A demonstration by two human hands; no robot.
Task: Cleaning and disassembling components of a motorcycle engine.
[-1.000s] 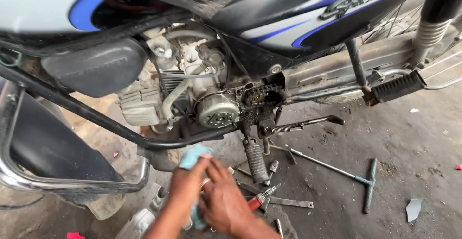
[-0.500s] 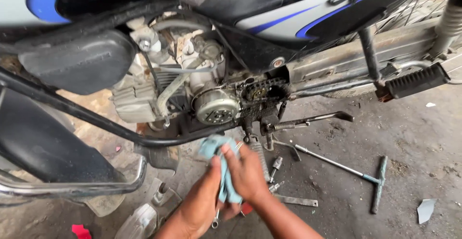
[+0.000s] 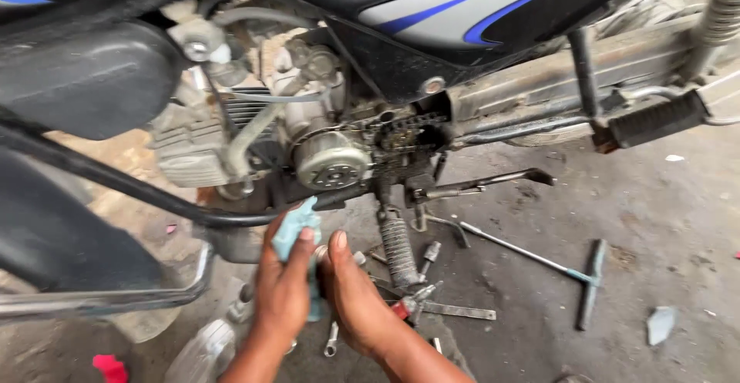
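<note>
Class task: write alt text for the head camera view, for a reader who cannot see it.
Two bare hands, left hand and right hand, press a light blue cloth together beneath a motorcycle engine with its chain sprocket exposed. A T-handle wrench, pliers and a spanner lie on the dirty concrete floor.

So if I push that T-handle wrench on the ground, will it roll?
Probably not far: the T-handle wrench lies flat on the rough floor, and its crossbar would likely stop any rolling. It looks like stiff metal, so probably fairly heavy for its slim shape.
</note>
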